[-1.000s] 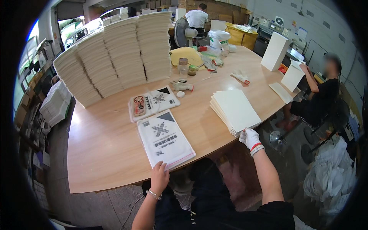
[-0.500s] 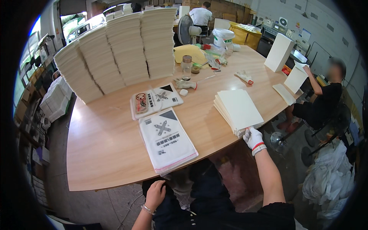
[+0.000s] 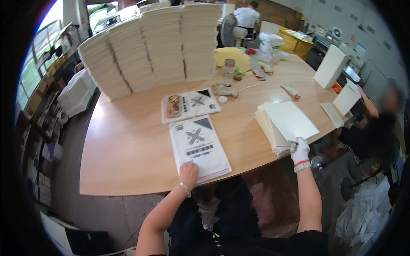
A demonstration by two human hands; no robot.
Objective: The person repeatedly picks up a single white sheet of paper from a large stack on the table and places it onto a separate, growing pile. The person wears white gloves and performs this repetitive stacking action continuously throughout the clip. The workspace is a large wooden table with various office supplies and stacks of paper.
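My bare left hand point(image 3: 188, 174), a bracelet on its wrist, is on the near part of a stack of white printed plastic bags point(image 3: 208, 153). Its fingers are curled in against the top bag. My right hand point(image 3: 300, 149), in a white knit glove with a red band, grips the near corner of a white pad of paper point(image 3: 292, 121). That pad lies askew over a pile of cream-white paper pads point(image 3: 270, 130) at the table's near right. How thick the gripped pad is cannot be made out.
Tall paper stacks point(image 3: 162, 49) wall off the far left. Behind the bags lie another bag pile with a patterned case point(image 3: 174, 106), a jar point(image 3: 229, 70), and gloves point(image 3: 290, 91). At right, a co-worker point(image 3: 369, 113) sits holding a white pad beside a tall white block point(image 3: 331, 66).
My left hand has come up from my lap onto the plastic bags. My right hand has pulled the top pad askew on the pile. The view has shifted slightly.
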